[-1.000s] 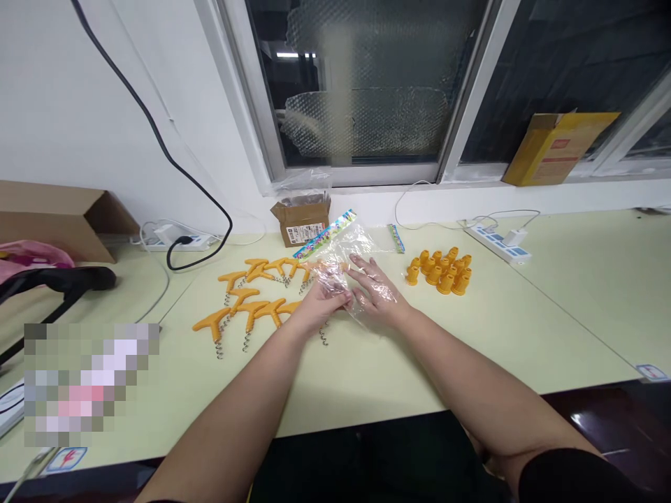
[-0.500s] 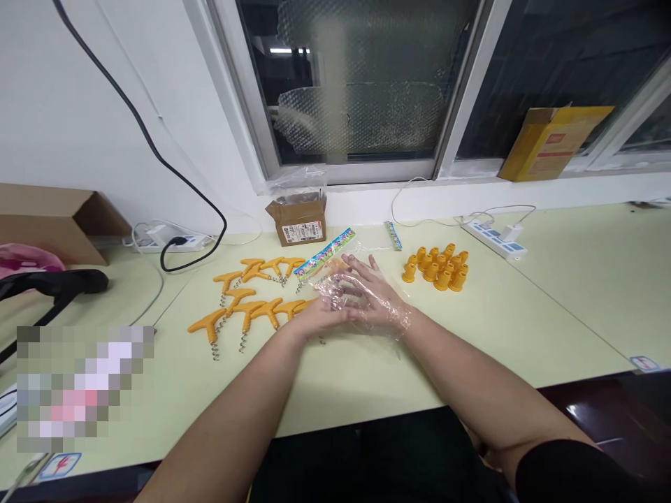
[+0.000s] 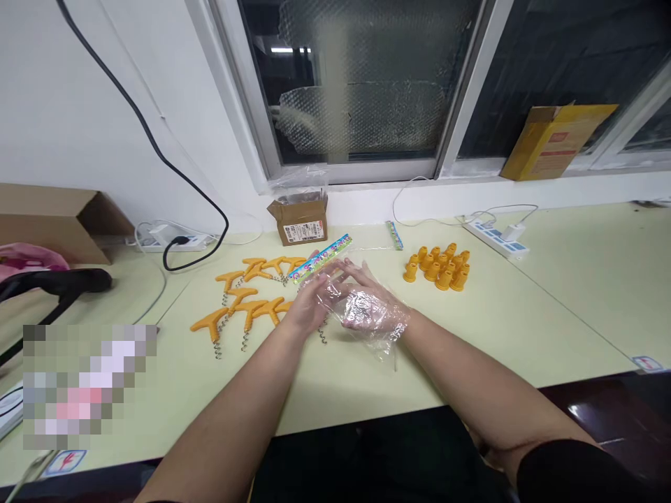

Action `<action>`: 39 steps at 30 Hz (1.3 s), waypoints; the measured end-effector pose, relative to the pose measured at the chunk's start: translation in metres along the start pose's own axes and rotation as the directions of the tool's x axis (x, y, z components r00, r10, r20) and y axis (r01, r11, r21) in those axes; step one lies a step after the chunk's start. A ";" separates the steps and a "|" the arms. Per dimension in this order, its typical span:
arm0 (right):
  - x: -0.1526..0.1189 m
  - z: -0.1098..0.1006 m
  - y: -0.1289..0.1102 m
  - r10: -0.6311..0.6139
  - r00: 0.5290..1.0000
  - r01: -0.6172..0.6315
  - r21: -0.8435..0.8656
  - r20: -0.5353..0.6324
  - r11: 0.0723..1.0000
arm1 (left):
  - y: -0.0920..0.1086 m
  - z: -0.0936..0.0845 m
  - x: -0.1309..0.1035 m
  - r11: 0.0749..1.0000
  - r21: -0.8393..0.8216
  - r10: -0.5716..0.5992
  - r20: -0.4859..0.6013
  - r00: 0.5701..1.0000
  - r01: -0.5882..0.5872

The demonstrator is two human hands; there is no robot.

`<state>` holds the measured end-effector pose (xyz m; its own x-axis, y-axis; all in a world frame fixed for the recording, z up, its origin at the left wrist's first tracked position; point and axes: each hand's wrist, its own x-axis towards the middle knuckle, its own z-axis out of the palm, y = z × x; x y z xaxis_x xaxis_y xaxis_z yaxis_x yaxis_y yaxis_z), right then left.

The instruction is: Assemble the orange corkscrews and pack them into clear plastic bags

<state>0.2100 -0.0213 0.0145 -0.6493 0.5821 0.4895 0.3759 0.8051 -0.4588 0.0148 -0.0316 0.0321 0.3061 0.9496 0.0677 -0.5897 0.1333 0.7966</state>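
A clear plastic bag (image 3: 367, 311) with a colourful printed header strip (image 3: 321, 259) lies crumpled around and over my right hand (image 3: 370, 297). The fingers of my right hand are spread and point up and left. My left hand (image 3: 310, 302) touches the bag's left side near the strip, its fingers closed on the plastic. Yellow T-handled corkscrews (image 3: 210, 322) with metal spirals lie in rows to the left, some partly hidden behind my left hand. To the right stands a cluster of several yellow ribbed cone-shaped pieces (image 3: 444, 278).
A small open cardboard box (image 3: 304, 222) stands by the wall. Another flat bag with a printed strip (image 3: 394, 235) lies behind my hands. Power strips (image 3: 495, 237) with cables sit at the back; a yellow carton (image 3: 556, 143) leans at the window.
My left hand has shifted up to the bag near the header strip. The bag hangs lower around my right hand, and the strip has moved slightly down and left.
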 end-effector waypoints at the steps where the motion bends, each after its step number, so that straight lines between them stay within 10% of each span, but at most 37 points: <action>1: 0.001 -0.001 0.000 0.009 1.000 -0.009 0.002 0.027 1.000 | 0.001 0.000 0.000 0.999 -0.030 0.043 0.003 0.999 -0.043; 5: 0.002 0.003 0.001 -0.031 0.999 0.026 0.150 0.030 0.988 | 0.001 -0.008 0.001 0.985 -0.054 0.167 0.059 0.984 -0.164; 11: -0.002 0.012 0.004 -0.076 0.994 0.102 0.432 -0.077 0.896 | -0.010 -0.021 0.002 0.998 0.021 0.055 0.131 0.990 -0.058; 29: 0.000 0.022 0.009 -0.096 0.994 0.106 0.343 -0.044 0.933 | -0.015 -0.019 0.003 0.988 0.083 -0.147 0.193 0.970 0.133; 39: 0.001 0.017 0.010 0.375 0.905 -0.380 0.014 -0.199 0.925 | -0.019 0.005 -0.004 0.977 0.061 -0.204 -0.019 0.979 0.205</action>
<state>0.2017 -0.0141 -0.0022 -0.3153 0.8515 0.4189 0.5852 0.5220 -0.6205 0.0284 -0.0389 0.0194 0.4059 0.9075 -0.1079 -0.4678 0.3078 0.8285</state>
